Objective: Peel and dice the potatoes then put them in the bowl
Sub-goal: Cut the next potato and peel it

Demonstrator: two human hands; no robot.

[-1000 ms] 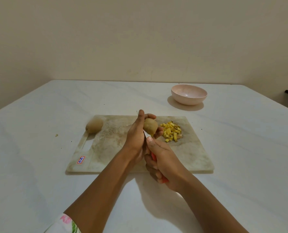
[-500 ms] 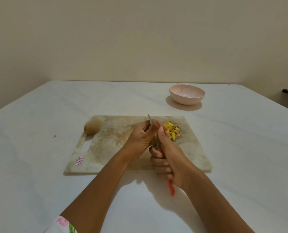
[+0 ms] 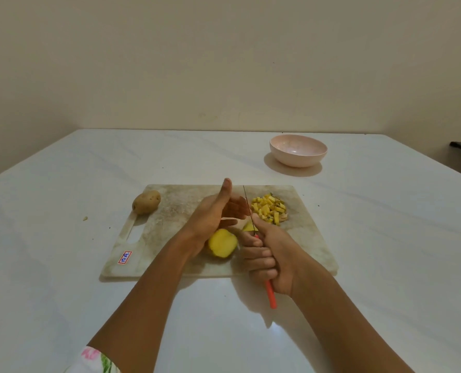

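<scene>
A pale, stained rectangular cutting board (image 3: 170, 238) with a handle slot at its left end lies on the white table (image 3: 385, 251). A small red-and-blue sticker (image 3: 124, 257) sits on the board's near left corner.

The left hand (image 3: 216, 214) is held over the middle of the board with its fingers straight and close together and the thumb raised toward the far side. Just below its heel lies a cut yellow potato half (image 3: 222, 244), its pale flesh facing near and right. Blur hides whether the palm touches it. A smaller yellow potato piece (image 3: 248, 226) shows between the two hands.

The right hand (image 3: 271, 255) has its fingers curled tightly round the orange-red-handled, thin-bladed knife (image 3: 270, 294), thumb on top. The handle end pokes out on the near side of the fist, and the blade points away, edge-on, just right of the left hand's fingers.

A heap of diced yellow potato cubes (image 3: 269, 208) lies on the far right part of the board, next to the blade. A whole brown unpeeled potato (image 3: 146, 201) rests at the far left corner. The round pale pink bowl (image 3: 298, 157) stands on the table beyond the board, to the far right, well apart from the cubes. A tiny scrap (image 3: 85, 218) lies on the table left of the board.
</scene>
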